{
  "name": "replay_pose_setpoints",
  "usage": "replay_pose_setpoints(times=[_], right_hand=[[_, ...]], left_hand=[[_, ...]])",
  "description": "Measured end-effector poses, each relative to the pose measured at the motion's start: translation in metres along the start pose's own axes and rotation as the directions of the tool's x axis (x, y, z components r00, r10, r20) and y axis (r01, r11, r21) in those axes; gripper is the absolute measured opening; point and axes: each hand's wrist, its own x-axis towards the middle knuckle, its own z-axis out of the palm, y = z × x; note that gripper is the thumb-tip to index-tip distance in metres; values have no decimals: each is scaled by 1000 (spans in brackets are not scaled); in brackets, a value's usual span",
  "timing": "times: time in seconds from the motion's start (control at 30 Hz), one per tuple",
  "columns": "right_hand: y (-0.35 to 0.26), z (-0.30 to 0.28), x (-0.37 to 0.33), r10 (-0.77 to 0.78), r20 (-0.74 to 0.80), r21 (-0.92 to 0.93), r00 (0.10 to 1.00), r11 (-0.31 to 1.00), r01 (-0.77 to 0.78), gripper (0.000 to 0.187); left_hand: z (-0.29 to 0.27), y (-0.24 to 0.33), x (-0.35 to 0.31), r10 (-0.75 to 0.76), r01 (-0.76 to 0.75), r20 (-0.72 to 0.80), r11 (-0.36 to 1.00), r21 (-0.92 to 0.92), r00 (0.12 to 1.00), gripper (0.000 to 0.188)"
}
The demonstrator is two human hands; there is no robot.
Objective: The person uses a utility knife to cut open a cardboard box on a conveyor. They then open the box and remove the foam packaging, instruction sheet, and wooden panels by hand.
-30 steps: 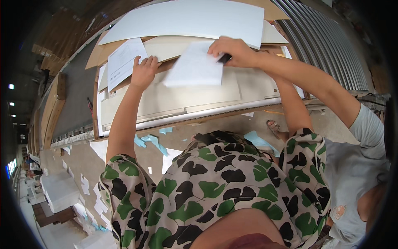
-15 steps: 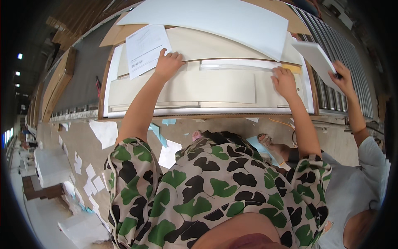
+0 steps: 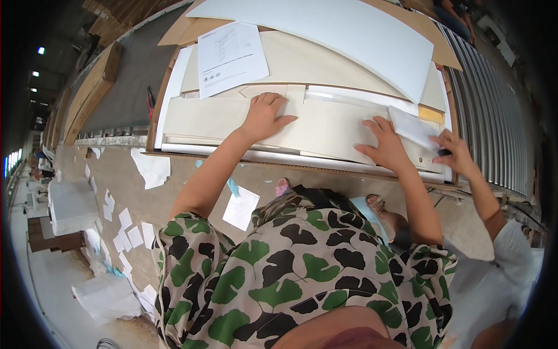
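Observation:
My left hand [image 3: 264, 119] lies with fingers apart on a long cream panel [image 3: 328, 125] inside an open carton [image 3: 152, 134]. Fingers spread, my right hand [image 3: 382, 142] rests at the right part of the same panel. Beyond my left hand is a printed instruction sheet [image 3: 232, 70] with a line drawing, lying over a wider cream panel [image 3: 302, 61]. Just right of my right hand, a co-worker's hand [image 3: 456, 152] holds a flat white piece [image 3: 414, 128] over the carton's right end; a small dark item shows at those fingers.
A large pale board [image 3: 337, 32] lies across the carton's far side. Metal rollers [image 3: 494, 110] run along the right, and a dark conveyor belt [image 3: 125, 87] with a long brown carton [image 3: 93, 93] is at left. Paper scraps [image 3: 151, 168] litter the floor.
Both my hands have come nearer to me and closer together over the front cream panel. The co-worker's hand has brought the white piece leftward and down over the carton's right end.

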Motion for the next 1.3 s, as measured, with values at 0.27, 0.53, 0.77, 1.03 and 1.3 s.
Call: replay_pose_setpoints(times=[0.27, 0.53, 0.77, 1.03, 1.3], right_hand=[[0, 13, 4, 18, -50, -4, 999, 1000, -19, 66], [-34, -4, -2, 51, 122, -99, 991, 994, -39, 90], [-51, -13, 7, 98, 275, -278, 956, 960, -18, 99], [-16, 0, 15, -115, 217, -148, 969, 978, 149, 91], [-39, -24, 20, -79, 328, -175, 941, 974, 143, 97]], left_hand=[[2, -3, 2, -96, 95, 52, 995, 7, 994, 52], [-20, -1, 0, -58, 47, 106, 993, 105, 993, 73], [-50, 0, -35, -99, 72, 414, 994, 82, 905, 89], [-39, 7, -35, 36, -30, 245, 999, -26, 969, 72], [-12, 55, -12, 147, -162, 381, 987, 6, 913, 70]])
